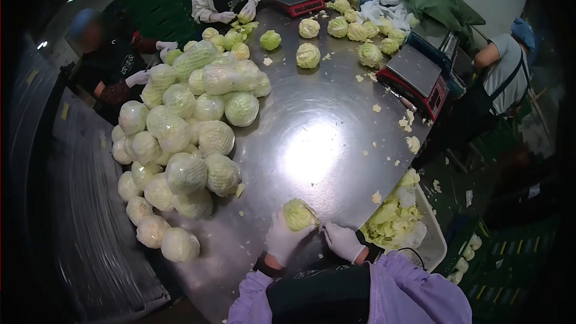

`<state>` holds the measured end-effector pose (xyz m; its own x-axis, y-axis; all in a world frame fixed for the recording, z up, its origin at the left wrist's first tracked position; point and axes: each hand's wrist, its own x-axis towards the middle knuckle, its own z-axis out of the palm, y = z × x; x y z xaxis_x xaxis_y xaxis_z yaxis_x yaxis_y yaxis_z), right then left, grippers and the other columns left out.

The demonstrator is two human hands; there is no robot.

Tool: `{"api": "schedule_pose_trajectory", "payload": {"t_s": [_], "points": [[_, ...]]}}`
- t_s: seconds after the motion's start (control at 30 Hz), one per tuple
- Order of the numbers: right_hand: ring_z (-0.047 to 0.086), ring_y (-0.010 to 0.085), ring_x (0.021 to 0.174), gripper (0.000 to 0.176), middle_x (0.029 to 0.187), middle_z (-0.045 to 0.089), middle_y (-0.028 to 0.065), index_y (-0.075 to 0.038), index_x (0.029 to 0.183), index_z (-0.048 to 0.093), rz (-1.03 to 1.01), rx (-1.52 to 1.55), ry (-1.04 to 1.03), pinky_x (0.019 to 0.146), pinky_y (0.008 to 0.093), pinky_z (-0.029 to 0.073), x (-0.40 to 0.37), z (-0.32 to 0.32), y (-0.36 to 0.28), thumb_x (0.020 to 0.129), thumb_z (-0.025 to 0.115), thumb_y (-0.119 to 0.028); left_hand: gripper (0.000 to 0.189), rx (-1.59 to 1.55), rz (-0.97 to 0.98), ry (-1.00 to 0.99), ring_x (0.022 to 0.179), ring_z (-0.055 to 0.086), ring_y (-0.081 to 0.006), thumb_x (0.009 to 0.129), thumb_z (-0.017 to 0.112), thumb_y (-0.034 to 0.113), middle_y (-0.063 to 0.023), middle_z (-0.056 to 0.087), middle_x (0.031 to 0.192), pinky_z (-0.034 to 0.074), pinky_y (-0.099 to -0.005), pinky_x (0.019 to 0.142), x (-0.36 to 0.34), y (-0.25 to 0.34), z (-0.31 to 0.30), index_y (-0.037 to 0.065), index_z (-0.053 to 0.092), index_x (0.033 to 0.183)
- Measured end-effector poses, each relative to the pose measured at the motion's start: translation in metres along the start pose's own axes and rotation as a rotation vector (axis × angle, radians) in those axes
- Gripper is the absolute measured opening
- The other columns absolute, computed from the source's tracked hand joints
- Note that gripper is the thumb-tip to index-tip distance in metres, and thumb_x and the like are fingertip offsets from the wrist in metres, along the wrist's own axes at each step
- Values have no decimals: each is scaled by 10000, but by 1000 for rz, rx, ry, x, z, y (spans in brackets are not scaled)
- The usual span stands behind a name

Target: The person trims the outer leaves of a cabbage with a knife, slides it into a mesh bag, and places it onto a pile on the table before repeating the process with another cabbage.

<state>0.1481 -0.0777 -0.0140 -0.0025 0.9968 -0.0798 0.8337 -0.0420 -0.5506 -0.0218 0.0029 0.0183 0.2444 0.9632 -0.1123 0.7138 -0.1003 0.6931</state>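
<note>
My left hand [284,239], in a white glove, is wrapped round a small pale green cabbage [297,213] just above the steel table [264,168]. Beside it, my gloved right hand [343,242] is closed on a small knife [314,215]. Its thin blade points at the right side of the cabbage, while the handle is hidden in my fingers. Left of my hands lies a large heap of cabbages [186,174] in net and clear film. Near my right forearm, a white basket [435,228] holds loose cabbage leaves [393,219].
Red scales [414,75] stand at the table's right edge, with another red scale [298,2] at the back. Bare cabbages [308,56] and leaf scraps [377,108] lie across the far side. Co-workers stand left, at the back and right. Green crates [510,264] are at lower right.
</note>
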Motion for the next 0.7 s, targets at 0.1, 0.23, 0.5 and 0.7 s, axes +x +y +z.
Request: {"api": "schedule_pose_trajectory", "payload": {"t_s": [0.1, 0.23, 0.5, 0.7], "points": [[629, 386, 693, 113, 742, 613, 190, -53, 940, 494, 71, 13, -66, 614, 473, 503, 9, 6, 1, 890, 498, -155, 945, 55, 39, 16, 1041, 580, -368, 603, 830, 486, -193, 502, 1219, 500, -406, 845, 1, -4, 8, -20, 401, 1276], [635, 342, 638, 151, 813, 639, 198, -49, 1002, 520, 118, -45, -163, 581, 434, 500, 33, 37, 33, 914, 482, -165, 900, 107, 113, 21, 1091, 551, -352, 604, 847, 423, -211, 480, 1228, 491, -398, 868, -4, 0, 10, -9, 415, 1265], [551, 67, 548, 425, 776, 584, -7, -113, 1397, 407, 449, 1164, -588, 456, 205, 452, 31, 40, 3, 988, 459, -214, 847, -840, -222, -201, 1156, 486, -221, 723, 802, 130, -179, 412, 1264, 451, -358, 971, -54, -88, -11, 22, 194, 1302], [527, 40, 613, 413, 862, 567, -15, -85, 1384, 441, 252, 1100, -396, 525, 177, 442, 34, -1, -17, 982, 477, -174, 745, -1069, -105, -63, 1202, 447, -239, 777, 770, 183, -159, 406, 1279, 445, -376, 979, -54, -54, -16, 58, 230, 1275]]}}
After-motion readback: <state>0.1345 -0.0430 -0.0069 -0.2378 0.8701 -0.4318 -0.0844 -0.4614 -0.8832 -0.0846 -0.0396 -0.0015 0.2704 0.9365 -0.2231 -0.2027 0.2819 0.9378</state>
